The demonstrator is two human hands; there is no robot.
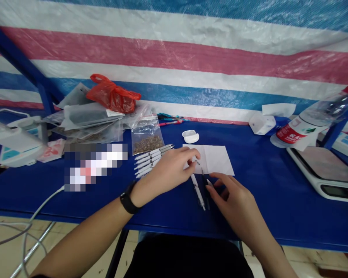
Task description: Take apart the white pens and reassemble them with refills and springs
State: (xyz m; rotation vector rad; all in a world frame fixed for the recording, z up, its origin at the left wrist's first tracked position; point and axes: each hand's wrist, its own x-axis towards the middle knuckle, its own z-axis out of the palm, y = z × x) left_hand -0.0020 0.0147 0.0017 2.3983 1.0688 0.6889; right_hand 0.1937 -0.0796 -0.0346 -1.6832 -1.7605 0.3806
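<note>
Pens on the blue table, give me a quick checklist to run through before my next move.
Row of white pens beside the left hand: ok, lying side by side.
Loose white pen between the hands: ok, lying on the blue table.
Dark slim rod by the right hand: cannot tell whether it is gripped.
White paper sheet: ok, flat, the left hand overlapping its edge.
Small white case: ok, apart from the sheet.
Bag of brown granules: cannot tell whether it is sealed.
</note>
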